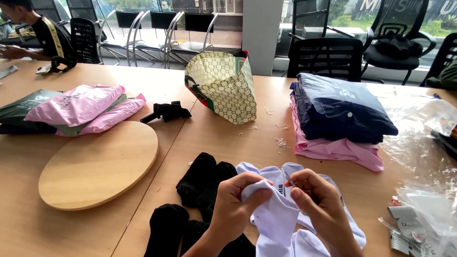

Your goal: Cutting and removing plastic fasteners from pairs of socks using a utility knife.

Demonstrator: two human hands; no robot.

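My left hand pinches the cuff of a white sock near the table's front edge. My right hand grips the same sock from the right, fingers closed on a small thin piece at the cuff. More white socks lie under and behind it. Several black socks lie just to the left, touching the white ones.
A round wooden board lies at the left. Pink and dark flat bags sit behind it. A patterned paper bag lies tipped at the centre. Folded navy and pink garments are stacked at the right, clear plastic wrappers beyond. A person sits far left.
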